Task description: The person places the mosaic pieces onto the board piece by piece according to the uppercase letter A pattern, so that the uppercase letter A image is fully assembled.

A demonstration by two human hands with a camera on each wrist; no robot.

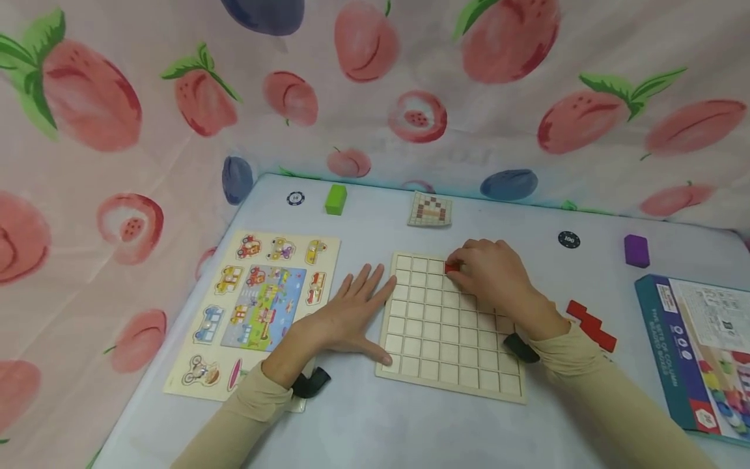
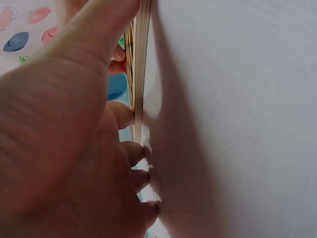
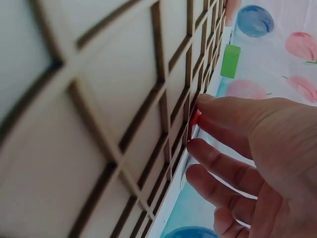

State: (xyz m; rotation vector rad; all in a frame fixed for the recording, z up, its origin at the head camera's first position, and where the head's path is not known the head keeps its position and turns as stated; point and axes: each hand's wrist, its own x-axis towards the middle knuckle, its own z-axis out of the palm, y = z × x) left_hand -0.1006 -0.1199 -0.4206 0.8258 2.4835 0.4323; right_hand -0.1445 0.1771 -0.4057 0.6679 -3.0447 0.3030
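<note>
A wooden board [image 1: 422,327] divided into a grid of square cells lies flat on the table. My right hand [image 1: 495,277] is over its far right part, pinching a small red tile [image 1: 450,268] between thumb and index finger at the far row. In the right wrist view the red tile [image 3: 193,124] shows as a thin sliver by the fingertips, right at the grid. My left hand [image 1: 344,320] is spread at the board's left edge, its thumb on the near left corner and a fingertip by the far part of that edge.
Several red tiles [image 1: 592,326] lie right of the board, partly behind the right sleeve. Beyond the board is a pattern card [image 1: 430,210]. A picture puzzle [image 1: 321,260] lies left, a box [image 1: 650,326] right. A green block [image 1: 336,199] and purple block [image 1: 636,251] stand farther back.
</note>
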